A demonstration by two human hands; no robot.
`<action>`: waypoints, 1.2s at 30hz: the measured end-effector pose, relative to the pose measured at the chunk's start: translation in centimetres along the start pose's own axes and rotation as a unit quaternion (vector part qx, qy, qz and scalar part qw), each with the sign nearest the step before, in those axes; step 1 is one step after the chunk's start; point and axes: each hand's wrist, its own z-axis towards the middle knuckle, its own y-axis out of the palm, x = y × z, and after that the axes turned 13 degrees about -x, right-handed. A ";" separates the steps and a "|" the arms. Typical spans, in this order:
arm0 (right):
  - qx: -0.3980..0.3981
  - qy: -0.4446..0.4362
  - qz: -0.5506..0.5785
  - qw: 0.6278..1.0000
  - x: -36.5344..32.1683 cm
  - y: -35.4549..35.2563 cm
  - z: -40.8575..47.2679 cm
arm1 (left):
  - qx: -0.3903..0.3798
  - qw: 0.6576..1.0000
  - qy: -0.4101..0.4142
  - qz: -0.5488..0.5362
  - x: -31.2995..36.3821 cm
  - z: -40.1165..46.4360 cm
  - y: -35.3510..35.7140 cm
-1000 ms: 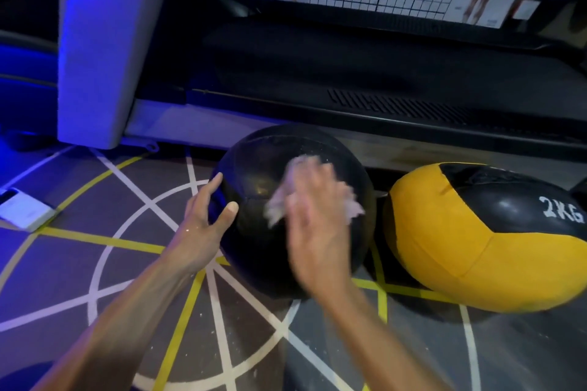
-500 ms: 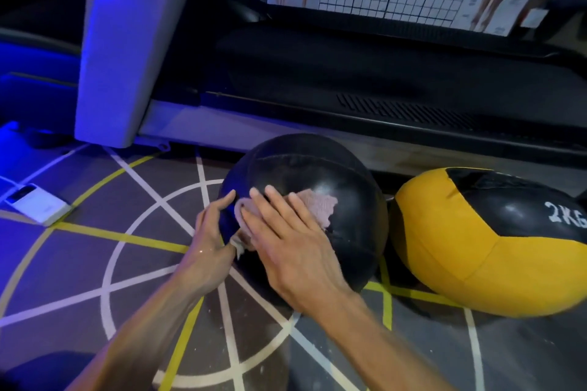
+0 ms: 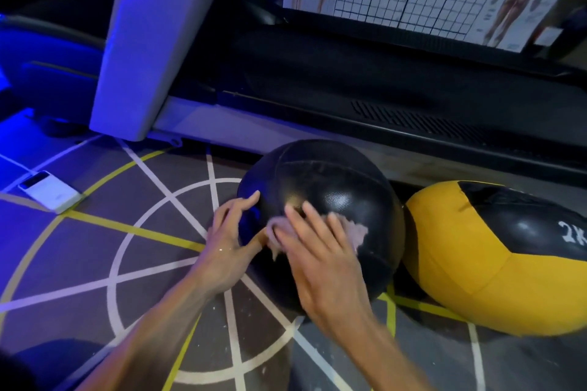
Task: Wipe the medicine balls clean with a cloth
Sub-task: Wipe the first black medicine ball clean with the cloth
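Under your flat right hand (image 3: 320,251) lies the cloth (image 3: 357,233) (pink), pressed on the black ball (image 3: 333,187); your left hand (image 3: 230,238), fingers straight, touches its side.

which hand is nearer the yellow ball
Right. The right hand presses the cloth on the black ball, the side next to the yellow ball. The left hand rests on the black ball's far side.

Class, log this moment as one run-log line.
step: wiping | right hand: presses cloth on black ball | left hand: steadies ball | yellow ball: untouched
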 end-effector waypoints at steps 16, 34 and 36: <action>-0.089 -0.048 -0.106 0.989 -4.3 2.9 1.2 | -0.047 0.974 -0.100 -0.196 2.8 1.2 -1.3; 0.064 0.013 0.045 0.997 0.4 2.3 -5.5 | 0.003 0.987 -0.094 -0.134 2.3 0.9 -0.4; 0.040 -0.002 0.048 0.998 0.7 2.2 -7.3 | 0.038 0.992 -0.069 -0.098 2.3 0.4 0.3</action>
